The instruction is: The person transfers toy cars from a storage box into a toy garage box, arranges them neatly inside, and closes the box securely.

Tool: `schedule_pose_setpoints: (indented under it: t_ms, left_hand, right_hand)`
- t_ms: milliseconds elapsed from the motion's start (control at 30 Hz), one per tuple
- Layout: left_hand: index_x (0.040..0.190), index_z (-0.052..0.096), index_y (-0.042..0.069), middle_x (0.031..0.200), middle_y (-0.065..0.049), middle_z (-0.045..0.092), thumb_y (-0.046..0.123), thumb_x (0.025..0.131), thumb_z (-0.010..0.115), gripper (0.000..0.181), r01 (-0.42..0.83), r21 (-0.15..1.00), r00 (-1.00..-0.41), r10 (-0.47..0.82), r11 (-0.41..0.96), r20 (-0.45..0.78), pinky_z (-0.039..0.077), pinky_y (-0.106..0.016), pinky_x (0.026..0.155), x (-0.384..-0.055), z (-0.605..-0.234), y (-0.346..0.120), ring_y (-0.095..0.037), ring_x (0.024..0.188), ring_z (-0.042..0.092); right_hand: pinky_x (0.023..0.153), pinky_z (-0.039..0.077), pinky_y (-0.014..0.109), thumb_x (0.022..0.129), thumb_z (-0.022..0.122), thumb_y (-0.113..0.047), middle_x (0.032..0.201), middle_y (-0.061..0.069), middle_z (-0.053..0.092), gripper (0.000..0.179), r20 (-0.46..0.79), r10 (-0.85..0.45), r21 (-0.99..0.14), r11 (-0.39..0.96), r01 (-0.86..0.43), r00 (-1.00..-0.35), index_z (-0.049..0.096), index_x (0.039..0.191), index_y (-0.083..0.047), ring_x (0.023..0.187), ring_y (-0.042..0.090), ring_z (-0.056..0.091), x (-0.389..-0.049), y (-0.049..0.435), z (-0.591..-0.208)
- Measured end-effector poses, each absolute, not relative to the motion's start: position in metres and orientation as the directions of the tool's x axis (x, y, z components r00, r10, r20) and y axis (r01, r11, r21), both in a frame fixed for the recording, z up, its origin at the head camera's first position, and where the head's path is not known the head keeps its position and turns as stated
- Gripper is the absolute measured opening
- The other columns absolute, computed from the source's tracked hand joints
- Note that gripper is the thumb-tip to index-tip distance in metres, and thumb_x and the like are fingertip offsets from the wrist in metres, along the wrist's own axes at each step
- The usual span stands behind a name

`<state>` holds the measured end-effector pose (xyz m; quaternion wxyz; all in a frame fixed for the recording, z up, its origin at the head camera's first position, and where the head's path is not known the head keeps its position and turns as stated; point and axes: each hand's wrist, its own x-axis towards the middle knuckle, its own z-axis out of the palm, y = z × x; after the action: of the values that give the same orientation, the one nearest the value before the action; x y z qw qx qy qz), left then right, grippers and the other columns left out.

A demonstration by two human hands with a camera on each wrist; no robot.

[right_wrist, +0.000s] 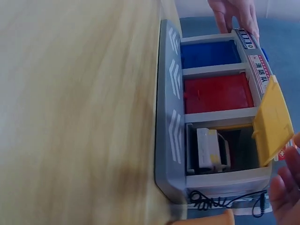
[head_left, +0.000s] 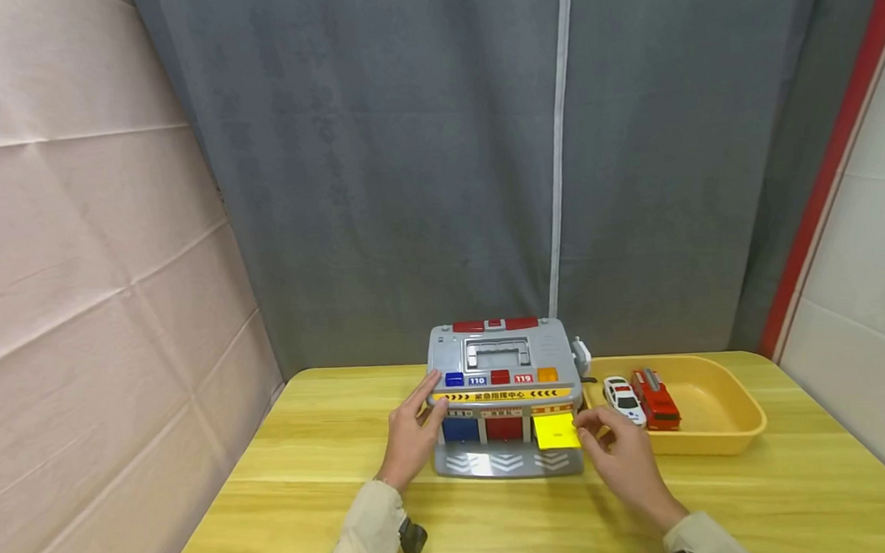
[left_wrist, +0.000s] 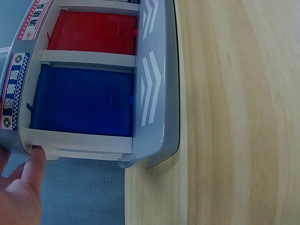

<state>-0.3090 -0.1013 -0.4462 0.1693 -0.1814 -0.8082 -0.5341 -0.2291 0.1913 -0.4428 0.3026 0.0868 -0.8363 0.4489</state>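
A: Where do we put the key piece, the yellow door (head_left: 556,431)?

B: Front right of the grey toy building (head_left: 445,356), swung outward from the top of its bay (right_wrist: 243,145). The right hand (head_left: 628,459) is nearer; the door lies just left of its fingers, and they pinch its outer edge, as far as we can judge.

A: And the left hand (head_left: 408,441)?

B: At the opposite front corner, fingers relaxed and resting against the shell, not clenched. We take it as steadying.

A: Anything beneath the door?

B: A white toy vehicle (right_wrist: 205,147) inside the bay, below and left of the right fingers (only the right wrist view gives it to us). Long axis seems to run front to back; we can't be sure.

A: Materials?

B: Glossy hard plastic on the building, rounded at the base corners. Door a thin, flat, squarish panel; blue door (left_wrist: 84,101) and red door (left_wrist: 93,33) smooth, both down. Black cord (right_wrist: 206,201), loosely coiled, by the side wall. Tabletop (head_left: 296,485) wood-grained. Just right, we note a round-cornered yellow tray (head_left: 702,442) with a white car (head_left: 623,401) and red truck (head_left: 656,401), side by side.
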Motion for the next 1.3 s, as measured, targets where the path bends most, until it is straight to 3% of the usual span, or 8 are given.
schedule_pose_setpoints:
  t_ms: [200, 333, 467, 567, 700, 1067, 1300]
  left_hand:
    - [0.147, 0.053, 0.017, 0.158, -0.004, 0.046, 0.026, 0.101, 0.062, 0.047, 0.469, 0.806, -0.880, 0.112, 0.362, 0.462, 0.051, -0.041, 0.109, -0.308, -0.446, -0.101, -0.029, 0.146, 0.043]
    - [0.146, 0.054, 0.017, 0.157, -0.003, 0.046, 0.025, 0.101, 0.062, 0.047, 0.464, 0.807, -0.882, 0.108, 0.365, 0.458, 0.051, -0.041, 0.109, -0.308, -0.445, -0.100, -0.028, 0.146, 0.044]
    - [0.146, 0.054, 0.018, 0.157, -0.003, 0.046, 0.025, 0.101, 0.062, 0.047, 0.461, 0.807, -0.884, 0.109, 0.369, 0.455, 0.051, -0.040, 0.109, -0.308, -0.445, -0.099, -0.028, 0.146, 0.044]
    - [0.146, 0.054, 0.019, 0.158, -0.002, 0.046, 0.025, 0.101, 0.062, 0.047, 0.458, 0.809, -0.885, 0.109, 0.368, 0.452, 0.051, -0.039, 0.109, -0.308, -0.445, -0.099, -0.028, 0.146, 0.043]
    - [0.146, 0.054, 0.018, 0.158, -0.003, 0.046, 0.024, 0.101, 0.062, 0.047, 0.456, 0.811, -0.887, 0.111, 0.366, 0.449, 0.050, -0.039, 0.109, -0.307, -0.446, -0.099, -0.028, 0.146, 0.043]
    - [0.146, 0.054, 0.019, 0.157, -0.003, 0.046, 0.023, 0.100, 0.063, 0.047, 0.450, 0.811, -0.888, 0.098, 0.374, 0.448, 0.051, -0.037, 0.108, -0.308, -0.446, -0.102, -0.029, 0.145, 0.044]
    - [0.146, 0.054, 0.018, 0.157, -0.004, 0.046, 0.022, 0.100, 0.063, 0.047, 0.441, 0.817, -0.893, 0.092, 0.371, 0.440, 0.051, -0.037, 0.108, -0.307, -0.444, -0.100, -0.029, 0.145, 0.044]
  right_hand:
    - [0.055, 0.046, 0.017, 0.070, 0.077, 0.014, 0.086, -0.003, 0.065, 0.029, 0.734, 0.064, -0.528, 0.679, -0.509, -0.676, 0.070, 0.083, -0.011, 0.079, 0.003, 0.049, -0.234, 0.192, -0.442]
    - [0.074, 0.046, 0.025, 0.063, 0.083, 0.012, 0.100, 0.005, 0.065, 0.036, 0.758, 0.019, -0.447, 0.743, -0.498, -0.652, 0.070, 0.090, -0.008, 0.097, 0.016, 0.050, -0.240, 0.195, -0.441]
    - [0.092, 0.044, 0.043, 0.059, 0.088, 0.007, 0.120, 0.017, 0.058, 0.056, 0.735, -0.034, -0.406, 0.778, -0.479, -0.678, 0.066, 0.110, -0.002, 0.113, 0.031, 0.045, -0.247, 0.199, -0.442]
    - [0.094, 0.048, 0.055, 0.059, 0.089, 0.005, 0.131, 0.022, 0.052, 0.073, 0.696, -0.071, -0.402, 0.785, -0.470, -0.714, 0.059, 0.125, 0.001, 0.120, 0.037, 0.042, -0.253, 0.201, -0.442]
    - [0.099, 0.050, 0.063, 0.060, 0.089, 0.003, 0.140, 0.025, 0.045, 0.086, 0.634, -0.108, -0.403, 0.799, -0.446, -0.766, 0.050, 0.136, 0.002, 0.125, 0.040, 0.039, -0.261, 0.201, -0.443]
    - [0.109, 0.041, 0.060, 0.063, 0.093, -0.007, 0.143, 0.022, 0.037, 0.095, 0.531, -0.117, -0.349, 0.873, -0.342, -0.839, 0.044, 0.145, -0.004, 0.127, 0.039, 0.032, -0.281, 0.195, -0.442]
    - [0.107, 0.043, 0.060, 0.063, 0.092, -0.004, 0.141, 0.021, 0.037, 0.089, 0.562, -0.076, -0.373, 0.866, -0.334, -0.824, 0.046, 0.138, -0.006, 0.125, 0.038, 0.033, -0.291, 0.194, -0.450]
